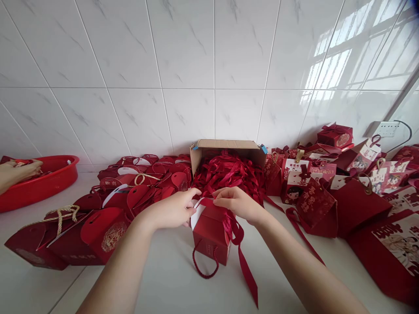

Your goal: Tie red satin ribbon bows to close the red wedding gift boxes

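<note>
A small dark-red gift box (pixel 211 231) stands on the white counter in front of me, with a rope handle (pixel 206 275) hanging down its near side. My left hand (pixel 176 209) is closed at the box's upper left edge, its fingers against the white inside of a flap. Over the top of the box, my right hand (pixel 237 203) pinches a dark-red satin ribbon (pixel 244 266). One end of that ribbon hangs down the box's right side to the counter. The exact grip of the fingertips is partly hidden.
Behind the box, a cardboard carton (pixel 225 144) overflows with red ribbons (pixel 229 172). Many folded red boxes (pixel 104 231) lie at left, and decorated gift boxes (pixel 310 205) crowd the right. Another person's hand (pixel 19 172) reaches into a red basin (pixel 49 179). A power strip (pixel 382 128) sits by the wall.
</note>
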Motion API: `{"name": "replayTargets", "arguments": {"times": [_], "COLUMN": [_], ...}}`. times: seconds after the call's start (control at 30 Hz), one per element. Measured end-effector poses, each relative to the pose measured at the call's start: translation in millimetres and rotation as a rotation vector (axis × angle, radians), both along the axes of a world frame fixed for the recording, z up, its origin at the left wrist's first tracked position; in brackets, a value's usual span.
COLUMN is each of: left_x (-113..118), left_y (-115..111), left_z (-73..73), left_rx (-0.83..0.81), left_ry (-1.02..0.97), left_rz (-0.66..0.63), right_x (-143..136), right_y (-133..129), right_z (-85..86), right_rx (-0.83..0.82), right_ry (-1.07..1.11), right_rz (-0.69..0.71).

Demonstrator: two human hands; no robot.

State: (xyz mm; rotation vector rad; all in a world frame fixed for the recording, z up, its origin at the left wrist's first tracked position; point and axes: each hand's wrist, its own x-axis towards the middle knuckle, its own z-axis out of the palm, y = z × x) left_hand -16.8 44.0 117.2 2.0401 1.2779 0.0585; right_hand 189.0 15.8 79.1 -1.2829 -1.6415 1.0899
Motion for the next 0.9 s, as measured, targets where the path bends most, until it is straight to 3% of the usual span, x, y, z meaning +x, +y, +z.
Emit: {"name": "replayTargets", "arguments": {"times": [0.2, 0.9], "left_x": [0, 1], "left_y": [0, -3], "left_z": [-0.7, 3.2], "left_rx": [-0.014, 0.027], "left_ry": [-0.026, 0.034], "left_rz": [-0.003, 0.02], "right_x": [-5, -9], "right_y": [-2, -1], "right_z": [-1.9, -13.0], "right_rx": [0.01, 0.029], "right_ry": [-0.021, -0.215], "right_rz": [0.032, -0.048]}}
